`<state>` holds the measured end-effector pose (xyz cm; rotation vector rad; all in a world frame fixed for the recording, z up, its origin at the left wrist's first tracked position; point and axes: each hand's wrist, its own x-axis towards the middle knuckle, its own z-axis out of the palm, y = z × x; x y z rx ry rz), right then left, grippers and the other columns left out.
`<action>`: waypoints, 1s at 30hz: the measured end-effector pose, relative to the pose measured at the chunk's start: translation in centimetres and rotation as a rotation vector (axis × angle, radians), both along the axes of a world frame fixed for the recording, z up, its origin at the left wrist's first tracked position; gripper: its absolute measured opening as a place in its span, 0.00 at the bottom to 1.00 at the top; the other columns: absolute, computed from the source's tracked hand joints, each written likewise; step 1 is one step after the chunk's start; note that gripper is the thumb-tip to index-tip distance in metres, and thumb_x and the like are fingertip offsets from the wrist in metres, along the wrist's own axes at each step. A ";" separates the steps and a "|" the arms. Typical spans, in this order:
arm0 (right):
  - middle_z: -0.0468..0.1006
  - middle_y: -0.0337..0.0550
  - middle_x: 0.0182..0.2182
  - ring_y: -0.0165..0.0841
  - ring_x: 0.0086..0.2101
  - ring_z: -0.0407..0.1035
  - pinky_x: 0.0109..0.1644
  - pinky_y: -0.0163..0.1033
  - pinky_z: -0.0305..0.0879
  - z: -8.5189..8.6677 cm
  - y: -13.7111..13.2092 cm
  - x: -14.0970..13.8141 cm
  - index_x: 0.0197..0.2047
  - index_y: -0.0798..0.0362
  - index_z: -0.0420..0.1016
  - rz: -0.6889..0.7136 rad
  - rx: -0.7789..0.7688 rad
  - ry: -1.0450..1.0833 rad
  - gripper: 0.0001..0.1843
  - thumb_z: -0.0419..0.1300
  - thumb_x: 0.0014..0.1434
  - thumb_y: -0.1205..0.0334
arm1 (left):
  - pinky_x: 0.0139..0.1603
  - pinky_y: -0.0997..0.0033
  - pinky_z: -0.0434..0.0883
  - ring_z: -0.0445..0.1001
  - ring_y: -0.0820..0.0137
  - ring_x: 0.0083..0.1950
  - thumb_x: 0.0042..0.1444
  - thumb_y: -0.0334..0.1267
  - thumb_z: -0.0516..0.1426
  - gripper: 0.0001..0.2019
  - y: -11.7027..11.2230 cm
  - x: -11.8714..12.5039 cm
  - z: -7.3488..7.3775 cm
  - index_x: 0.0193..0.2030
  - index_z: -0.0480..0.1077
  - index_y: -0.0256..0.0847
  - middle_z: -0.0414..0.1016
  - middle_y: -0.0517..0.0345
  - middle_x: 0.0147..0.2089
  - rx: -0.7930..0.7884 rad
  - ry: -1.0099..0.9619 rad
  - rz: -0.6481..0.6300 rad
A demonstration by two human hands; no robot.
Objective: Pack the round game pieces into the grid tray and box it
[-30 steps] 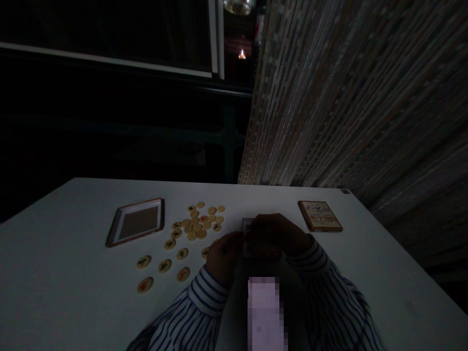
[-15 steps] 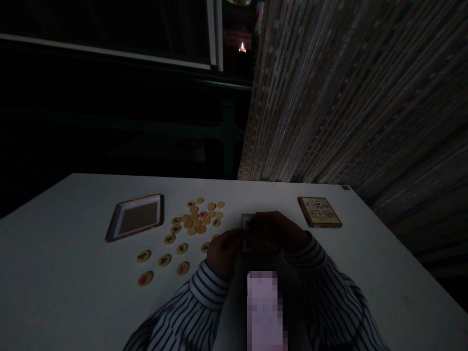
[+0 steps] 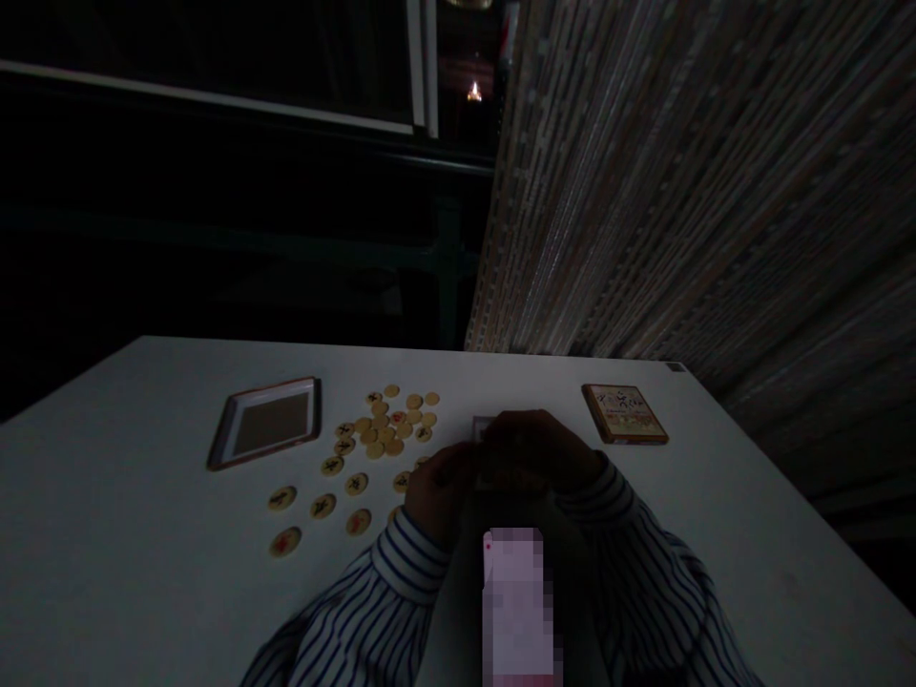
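My left hand (image 3: 436, 491) and my right hand (image 3: 548, 448) come together in deep shadow near the table's middle. Both have curled fingers, and what is between them is too dark to make out. The pale corner of a flat box or tray (image 3: 482, 426) shows just beyond the fingertips. To the left lie several round wooden Chinese chess pieces (image 3: 387, 434), some with black or red characters, some with plain faces. A few, such as one piece (image 3: 402, 482), lie close by my left hand, which partly hides others.
On the left an open shallow tin (image 3: 227, 448) lies with its hollow side up. A flat box with a printed top (image 3: 626, 414) sits at the right on the white table (image 3: 178, 582). A pixelated pink phone-like shape (image 3: 516, 611) is below my hands. A string curtain (image 3: 608, 191) hangs behind.
Almost nothing differs. My hands stay together in the same place, and the chess pieces lie as before; the view has shifted very slightly.
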<state>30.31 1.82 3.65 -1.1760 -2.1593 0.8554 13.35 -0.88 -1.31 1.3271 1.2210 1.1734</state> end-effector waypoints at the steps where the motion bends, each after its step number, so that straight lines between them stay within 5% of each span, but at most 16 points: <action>1: 0.78 0.41 0.32 0.31 0.33 0.71 0.38 0.36 0.65 0.0 0.0 0.0 0.35 0.53 0.73 -0.003 0.003 0.001 0.05 0.57 0.53 0.65 | 0.40 0.69 0.75 0.77 0.65 0.38 0.46 0.39 0.57 0.12 0.0 0.0 0.0 0.37 0.74 0.39 0.79 0.52 0.36 -0.009 -0.005 0.006; 30: 0.78 0.41 0.33 0.31 0.34 0.71 0.39 0.35 0.65 0.4 -0.5 -0.5 0.36 0.53 0.74 -0.001 -0.047 0.015 0.08 0.56 0.56 0.60 | 0.41 0.72 0.74 0.76 0.67 0.39 0.49 0.39 0.55 0.12 0.2 -0.5 -0.5 0.37 0.75 0.39 0.79 0.55 0.37 -0.006 0.060 -0.023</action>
